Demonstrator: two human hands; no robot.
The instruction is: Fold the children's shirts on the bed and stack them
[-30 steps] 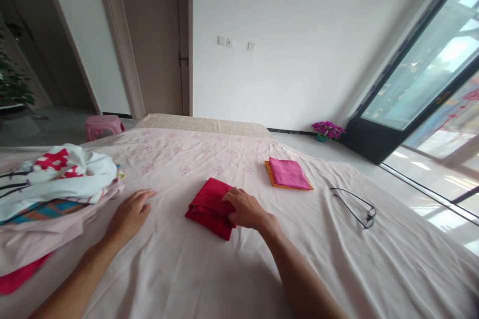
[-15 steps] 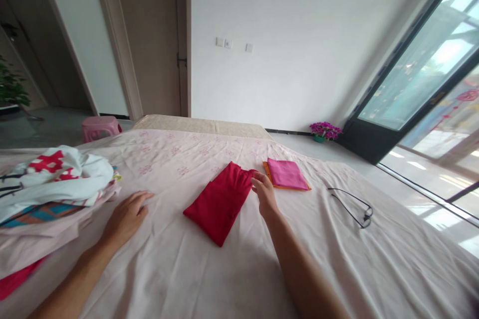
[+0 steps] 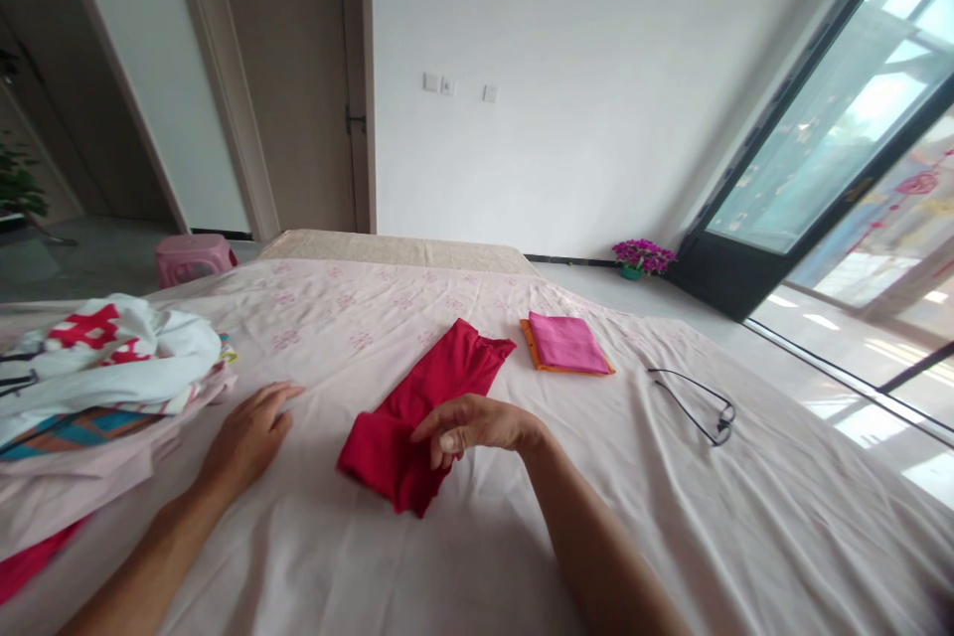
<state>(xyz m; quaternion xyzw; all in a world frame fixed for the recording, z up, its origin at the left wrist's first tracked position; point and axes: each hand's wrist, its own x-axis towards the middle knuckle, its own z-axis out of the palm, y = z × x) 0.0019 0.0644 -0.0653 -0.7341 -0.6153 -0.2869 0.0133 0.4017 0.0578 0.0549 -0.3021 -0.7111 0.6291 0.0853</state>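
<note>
A folded red garment (image 3: 454,368) lies on the bedsheet in front of me, its far end gathered like a waistband. A loose flap bulges at its near end. My right hand (image 3: 473,425) is over this near part, fingers loosely bent and apart, fingertips against the cloth; the thumb points toward me. I see no cloth pinched between them. My left hand (image 3: 249,432) rests on the sheet to the left of the garment, open, fingers stretched forward.
A heap of clothes (image 3: 111,388) lies at the left. Folded pink cloth (image 3: 570,343) sits on an orange one at the right, with eyeglasses (image 3: 705,407) beyond. Past the pale sheet (image 3: 335,298) are a pink stool (image 3: 194,258) and a potted plant with purple flowers (image 3: 642,258).
My right hand has moved from the garment's far right corner to its near end. The near part now bulges and reaches closer to me. My left hand has stayed put.
</note>
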